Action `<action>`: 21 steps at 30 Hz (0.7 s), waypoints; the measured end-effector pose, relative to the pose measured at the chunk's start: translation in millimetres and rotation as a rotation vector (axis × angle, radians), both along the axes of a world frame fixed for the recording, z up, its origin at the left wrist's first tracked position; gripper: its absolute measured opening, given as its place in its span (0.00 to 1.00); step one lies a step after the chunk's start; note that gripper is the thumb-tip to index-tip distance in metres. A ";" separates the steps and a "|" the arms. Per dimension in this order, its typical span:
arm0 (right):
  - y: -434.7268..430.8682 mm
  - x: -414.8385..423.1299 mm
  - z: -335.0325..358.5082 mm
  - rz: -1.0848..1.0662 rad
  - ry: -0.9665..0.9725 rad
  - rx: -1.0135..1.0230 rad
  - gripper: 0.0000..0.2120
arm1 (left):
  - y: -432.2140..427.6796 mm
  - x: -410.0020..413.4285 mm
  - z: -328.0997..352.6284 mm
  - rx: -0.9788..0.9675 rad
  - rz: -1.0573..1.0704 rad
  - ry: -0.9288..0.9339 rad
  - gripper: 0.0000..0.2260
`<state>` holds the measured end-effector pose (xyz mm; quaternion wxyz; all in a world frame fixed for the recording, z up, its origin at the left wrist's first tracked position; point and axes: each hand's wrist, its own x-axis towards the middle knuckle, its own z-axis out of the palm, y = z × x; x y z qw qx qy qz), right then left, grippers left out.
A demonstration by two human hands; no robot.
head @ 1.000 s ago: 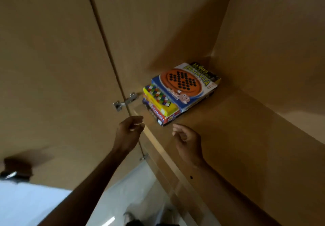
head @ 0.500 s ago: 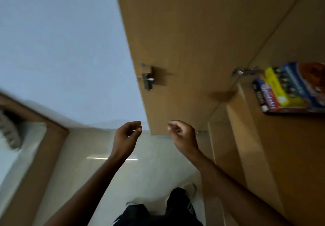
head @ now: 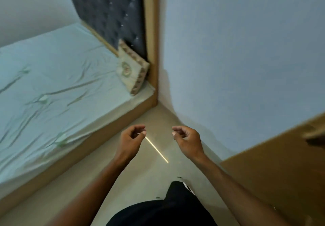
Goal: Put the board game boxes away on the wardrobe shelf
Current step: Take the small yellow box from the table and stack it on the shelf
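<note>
Left hand (head: 131,140) and right hand (head: 187,140) out front over bare floor (head: 140,173), apart, both empty, fingers loosely curled toward thumbs. Bed (head: 52,85) at left, pillow (head: 131,67) at headboard corner. Wardrobe panel (head: 281,173) at right edge. Game boxes out of view.

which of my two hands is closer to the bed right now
The left hand. It hangs on the bed's side, over the floor; the right hand is toward the brown wardrobe panel.
</note>
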<state>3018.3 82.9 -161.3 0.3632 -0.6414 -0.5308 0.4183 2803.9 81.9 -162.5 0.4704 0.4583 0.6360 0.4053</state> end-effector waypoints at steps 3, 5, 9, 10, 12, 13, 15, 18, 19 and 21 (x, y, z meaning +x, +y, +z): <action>38.6 -77.1 -2.1 0.212 0.010 -0.046 0.07 | -5.0 -71.2 -9.4 -0.018 0.213 -0.005 0.08; 55.0 -110.4 -3.6 0.290 0.026 -0.070 0.06 | -9.9 -99.9 -13.7 -0.050 0.298 -0.026 0.08; 97.6 -206.1 -11.7 0.511 0.004 -0.104 0.07 | -14.8 -176.5 -20.3 -0.095 0.528 -0.052 0.08; 105.3 -228.8 -11.8 0.563 0.000 -0.106 0.07 | -14.8 -194.4 -20.8 -0.105 0.576 -0.060 0.08; 125.3 -279.1 -12.4 0.695 -0.019 -0.126 0.09 | -14.1 -231.4 -22.9 -0.134 0.689 -0.073 0.08; 132.2 -301.2 -11.9 0.758 -0.035 -0.134 0.09 | -16.0 -246.9 -24.3 -0.156 0.750 -0.081 0.08; 144.6 -354.5 -13.3 0.880 -0.052 -0.154 0.09 | -21.8 -281.1 -27.2 -0.167 0.871 -0.093 0.08; 152.2 -415.8 -12.7 1.014 -0.048 -0.178 0.09 | -31.4 -315.3 -25.7 -0.169 0.995 -0.109 0.09; 150.2 -440.7 -14.0 1.086 -0.061 -0.198 0.10 | -40.5 -326.4 -25.2 -0.167 1.078 -0.133 0.09; 141.7 -488.7 -15.5 1.213 -0.076 -0.208 0.10 | -58.0 -349.4 -25.5 -0.147 1.233 -0.159 0.09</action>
